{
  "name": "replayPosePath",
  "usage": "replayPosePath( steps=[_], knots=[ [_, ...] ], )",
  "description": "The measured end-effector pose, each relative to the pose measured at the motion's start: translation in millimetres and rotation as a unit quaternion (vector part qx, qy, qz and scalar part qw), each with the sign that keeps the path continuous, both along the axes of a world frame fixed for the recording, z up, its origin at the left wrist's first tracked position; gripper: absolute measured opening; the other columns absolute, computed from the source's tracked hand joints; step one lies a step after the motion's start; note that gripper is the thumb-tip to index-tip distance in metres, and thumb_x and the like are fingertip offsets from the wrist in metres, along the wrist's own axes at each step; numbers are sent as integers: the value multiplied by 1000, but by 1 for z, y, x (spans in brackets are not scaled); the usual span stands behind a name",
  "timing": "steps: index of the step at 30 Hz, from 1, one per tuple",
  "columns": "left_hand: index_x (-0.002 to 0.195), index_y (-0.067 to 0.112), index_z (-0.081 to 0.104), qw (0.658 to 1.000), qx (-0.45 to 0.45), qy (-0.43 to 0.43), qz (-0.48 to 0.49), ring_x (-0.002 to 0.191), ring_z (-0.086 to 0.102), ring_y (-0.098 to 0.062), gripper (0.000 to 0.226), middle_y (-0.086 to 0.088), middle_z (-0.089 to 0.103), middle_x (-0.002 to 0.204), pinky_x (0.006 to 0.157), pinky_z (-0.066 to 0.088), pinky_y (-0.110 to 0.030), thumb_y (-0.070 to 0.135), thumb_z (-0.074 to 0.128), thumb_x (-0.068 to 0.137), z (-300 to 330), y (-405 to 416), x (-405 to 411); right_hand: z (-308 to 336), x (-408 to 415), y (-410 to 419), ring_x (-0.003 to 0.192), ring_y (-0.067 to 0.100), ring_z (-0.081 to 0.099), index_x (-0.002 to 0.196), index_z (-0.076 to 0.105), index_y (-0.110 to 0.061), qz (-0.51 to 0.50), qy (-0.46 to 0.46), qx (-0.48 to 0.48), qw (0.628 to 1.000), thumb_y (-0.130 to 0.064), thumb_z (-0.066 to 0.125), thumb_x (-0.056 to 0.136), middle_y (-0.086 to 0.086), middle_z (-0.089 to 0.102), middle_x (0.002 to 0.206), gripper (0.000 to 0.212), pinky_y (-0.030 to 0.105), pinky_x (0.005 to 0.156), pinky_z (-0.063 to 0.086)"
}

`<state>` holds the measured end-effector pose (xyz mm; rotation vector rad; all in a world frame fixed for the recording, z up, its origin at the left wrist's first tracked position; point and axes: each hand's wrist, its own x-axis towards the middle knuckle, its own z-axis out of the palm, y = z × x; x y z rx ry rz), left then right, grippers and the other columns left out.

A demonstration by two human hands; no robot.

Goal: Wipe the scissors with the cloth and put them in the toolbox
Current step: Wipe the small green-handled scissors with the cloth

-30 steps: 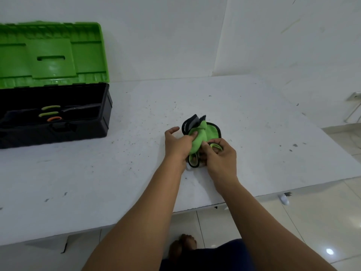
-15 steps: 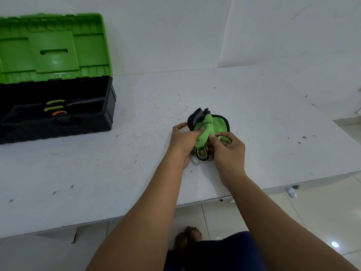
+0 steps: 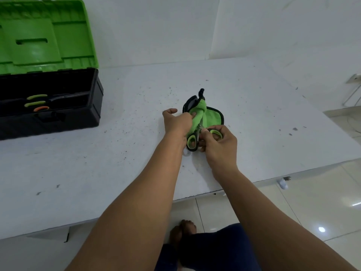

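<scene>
A pair of scissors (image 3: pixel 192 142) with black and green handles is held over the white table near its front edge. My right hand (image 3: pixel 219 145) grips the handles. My left hand (image 3: pixel 178 122) holds a green cloth (image 3: pixel 201 112) with a black border, folded around the blades, which are mostly hidden inside it. The open toolbox (image 3: pixel 82 114), black with a raised green lid, stands at the far left of the table.
Inside the toolbox lie other scissors (image 3: pixel 37 103) with green and orange handles. The white table (image 3: pixel 97 163) has a wall behind it, and its front edge runs just under my forearms. Tiled floor lies to the right.
Both hands with cloth and scissors have stayed in the same spot on the table. The scissor handles now show more below the cloth. The camera view has shifted slightly.
</scene>
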<state>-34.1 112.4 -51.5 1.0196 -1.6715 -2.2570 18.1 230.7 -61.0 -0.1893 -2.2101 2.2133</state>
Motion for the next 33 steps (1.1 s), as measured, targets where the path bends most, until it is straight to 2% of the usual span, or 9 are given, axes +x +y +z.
replayPosePath(
  steps=[3,8,10,16,19,21,26,30,33],
  knots=[
    [127,26,41,1000,12,5,-3,103,71,-26,53,-12,63,120,93,63,-45,13,79,92,-1,0,3,0,1,1,62,21,71,94,65,-11,-7,1,-6,1000,-14,69,96,17,76,80,5,29,58,57],
    [158,17,30,994,22,-8,-110,115,70,-28,88,-15,59,141,99,60,-46,26,85,89,-9,-3,23,2,-1,4,60,11,71,96,66,-9,-27,-7,-31,999,-13,71,97,10,75,78,6,19,53,53],
    [157,15,31,993,28,-2,-117,111,71,-29,86,-13,61,132,98,61,-47,15,83,89,-7,-5,28,0,-1,2,62,10,71,93,68,-12,-30,-5,-6,1000,-14,71,95,7,75,77,5,23,54,55],
    [134,19,39,998,52,-16,-44,96,70,-29,61,-13,62,109,84,63,-45,-5,73,89,6,6,18,-1,2,-1,80,37,75,91,68,-14,-23,-4,14,1000,-20,72,94,14,77,80,7,52,75,64],
    [129,20,41,999,40,-11,20,89,68,-25,50,-13,62,107,90,64,-49,-2,65,91,4,2,10,0,4,1,70,30,75,91,67,-13,-24,2,31,999,-20,73,92,14,75,78,10,45,69,61],
    [130,20,40,1000,30,-6,-7,96,69,-25,54,-13,64,115,92,63,-50,2,73,90,0,-2,10,0,4,2,62,20,72,92,66,-11,-28,-5,22,999,-18,73,92,10,73,73,10,38,65,59],
    [146,15,36,995,39,1,-95,110,72,-29,80,-13,63,129,98,61,-50,18,88,85,-15,-1,29,0,-2,1,78,28,76,90,68,-17,-34,-12,34,999,-24,74,91,9,76,83,9,54,75,64],
    [141,16,38,997,40,26,-67,107,72,-27,72,-13,64,121,99,61,-48,9,85,85,-10,-8,24,1,-1,2,83,18,75,103,64,-18,-16,1,68,998,-31,77,93,3,76,93,22,46,81,64],
    [131,18,42,999,28,31,-15,103,73,-25,61,-11,66,116,95,63,-44,7,83,87,-5,-14,20,3,-1,6,90,23,79,115,55,-11,14,-39,-77,996,-27,76,96,9,80,98,33,36,81,65]
  ],
)
